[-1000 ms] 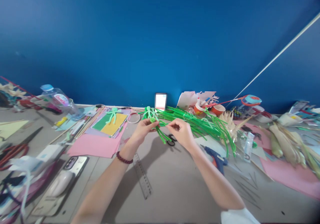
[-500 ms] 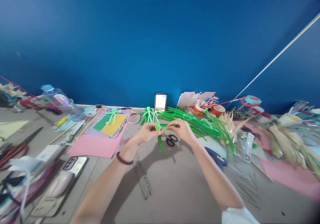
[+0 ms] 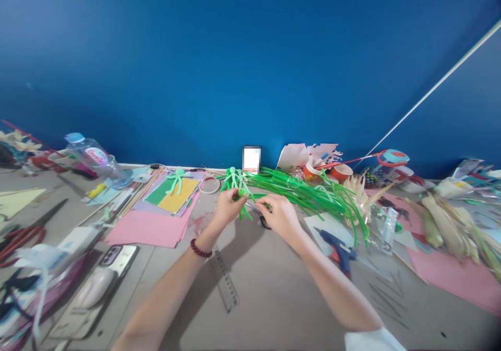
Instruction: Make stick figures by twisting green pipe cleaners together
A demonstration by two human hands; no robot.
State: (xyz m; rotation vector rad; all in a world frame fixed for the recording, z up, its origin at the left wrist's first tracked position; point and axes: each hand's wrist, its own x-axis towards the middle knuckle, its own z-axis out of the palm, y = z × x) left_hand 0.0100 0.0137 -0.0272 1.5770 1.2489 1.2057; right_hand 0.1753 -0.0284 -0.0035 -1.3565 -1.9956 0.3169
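My left hand is closed in a pinch on a green pipe-cleaner figure with a coiled round head. Strands of the figure hang below the fingers. To its right, my right hand is closed, thumb and fingertips together near a short green strand sticking out from the figure. Whether those fingertips grip the strand is too small to tell. Black-handled scissors lie partly hidden behind the right hand. A light green pipe-cleaner figure stands just beyond my hands.
Green pipe cleaners lie heaped at the back. A blue glue gun rests at right, and a clear ruler lies in front. Pink paper, a phone and a water bottle are at left.
Both hands have shifted slightly, the left one up and toward the left with the figure. My right hand has moved left and lower and now covers more of the scissors.
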